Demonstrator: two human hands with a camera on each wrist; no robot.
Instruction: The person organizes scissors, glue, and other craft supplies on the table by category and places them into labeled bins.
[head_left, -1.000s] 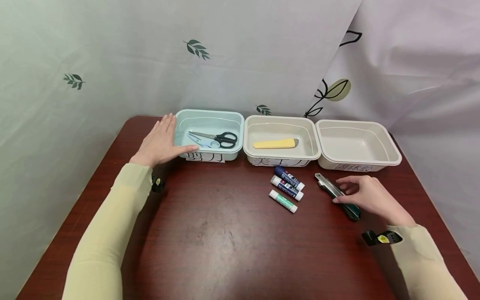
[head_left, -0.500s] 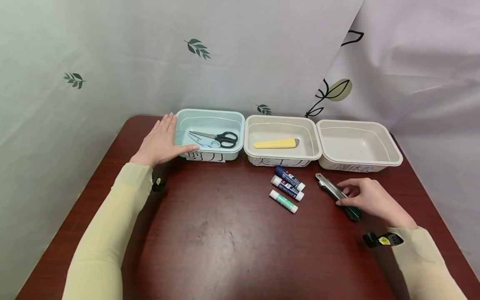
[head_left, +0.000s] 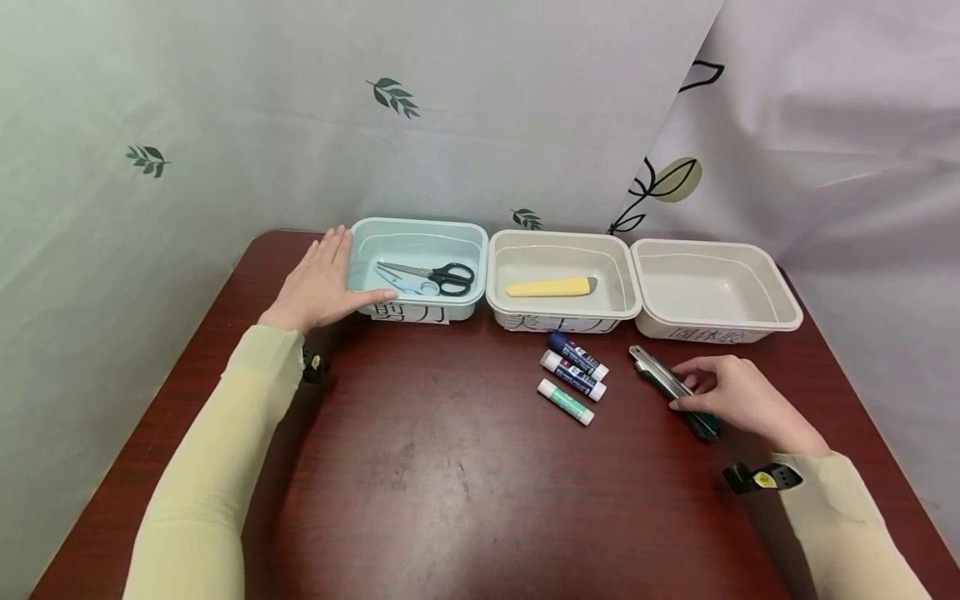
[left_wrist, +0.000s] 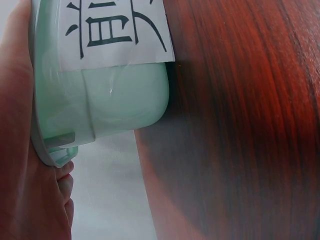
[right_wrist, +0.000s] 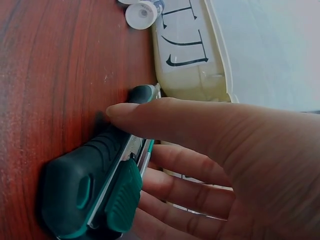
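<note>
Pale blue, the left bin is touched at its rim by the left hand, fingers straight, thumb spread wide. Three glue sticks are laid before the middle bin. Right of these, on the table, a green-and-black cutter is pinched by the right hand, thumb opposite fingers.

Left hand: fingers straight, thumb spread. Right hand: fingers curled.

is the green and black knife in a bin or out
Out: the green and black knife lies on the table in front of the rightmost bin, touched by the right hand.
</note>
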